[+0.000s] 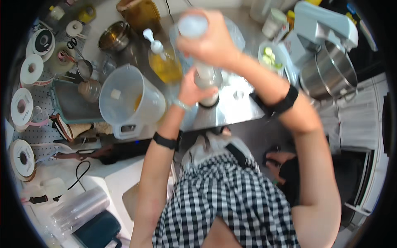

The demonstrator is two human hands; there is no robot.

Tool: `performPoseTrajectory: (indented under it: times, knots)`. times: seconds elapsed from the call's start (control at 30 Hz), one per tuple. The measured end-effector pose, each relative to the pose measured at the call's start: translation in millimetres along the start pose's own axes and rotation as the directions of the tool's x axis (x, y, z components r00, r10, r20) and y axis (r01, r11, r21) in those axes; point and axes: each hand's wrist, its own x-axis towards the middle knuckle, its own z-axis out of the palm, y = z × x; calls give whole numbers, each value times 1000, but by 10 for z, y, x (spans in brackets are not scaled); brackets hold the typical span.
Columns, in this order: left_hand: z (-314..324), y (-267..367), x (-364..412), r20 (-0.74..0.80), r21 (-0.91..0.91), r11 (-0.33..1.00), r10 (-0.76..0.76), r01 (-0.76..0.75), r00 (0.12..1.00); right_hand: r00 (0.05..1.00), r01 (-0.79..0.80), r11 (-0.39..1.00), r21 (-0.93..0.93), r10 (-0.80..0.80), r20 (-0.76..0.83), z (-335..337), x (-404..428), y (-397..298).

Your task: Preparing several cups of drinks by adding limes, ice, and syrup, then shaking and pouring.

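My right hand (214,40), raised above the steel counter, grips a round translucent white object (193,26), blurred by motion. Beneath it my left hand (194,88) is wrapped around a clear bottle or jar (209,79) with pale contents, which stands near the counter's front. Whether the two objects touch I cannot tell. Left of my hands is a pump bottle of yellow liquid (166,65) with a white pump head. A large translucent plastic pitcher (152,99) lies tilted or stands further left, its handle towards me.
A stand mixer (325,23) with a steel bowl (330,73) occupies the right, near a container of green slices (269,57). At the back left are a metal bowl (114,35) and an amber container (139,14). Ribbon spools (23,102) line the left. Another person's legs (279,164) show at lower right.
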Motion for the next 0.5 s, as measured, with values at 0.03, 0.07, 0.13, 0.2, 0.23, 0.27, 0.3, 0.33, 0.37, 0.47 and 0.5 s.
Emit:
performPoseTrajectory:
  times: [0.03, 0.07, 0.13, 0.2, 0.23, 0.27, 0.3, 0.33, 0.37, 0.47, 0.5]
  knots:
    - [-16, -14, -113, 1, -75, 997, -29, 29, 1000, 994, -103, 993, 65, 101, 39, 24, 12, -149]
    - [-67, -17, -38, -20, -65, 998, -14, 13, 1000, 995, -84, 994, 75, 80, 55, -55, 294, -303]
    - [61, 54, -93, 16, 5, 1000, -6, 6, 1000, 559, 812, 342, -473, -689, 462, -431, 645, -818]
    - [80, 134, -100, 4, -1, 1000, 17, -17, 1000, 956, -65, 991, 117, 28, 293, -525, 613, -1022]
    - [73, 120, -122, 0, 11, 1000, 6, -6, 1000, 956, -178, 983, 52, 161, 246, -454, 416, -907]
    - [-8, 70, -172, -31, 39, 999, -12, 13, 999, 936, -289, 957, 14, 280, 213, -270, 103, -521]
    - [83, 47, -131, -1, 30, 999, 12, -12, 1000, 999, -26, 1000, 14, 26, 26, -177, -201, 33]
    - [96, -12, -113, -32, 27, 998, 59, -58, 998, 1000, 24, 997, 71, -24, -11, -181, -230, 34]
    - [112, -71, -43, -32, 19, 995, 102, -101, 994, 999, 40, 999, 27, -40, 10, -189, -117, 67]
    - [34, 10, -139, -32, 70, 997, 27, -25, 999, 993, -12, 1000, -18, 14, 114, -203, 143, -535]
    - [35, 61, -121, -28, 64, 998, 25, -23, 999, 981, -39, 999, -35, 45, 191, -263, 205, -745]
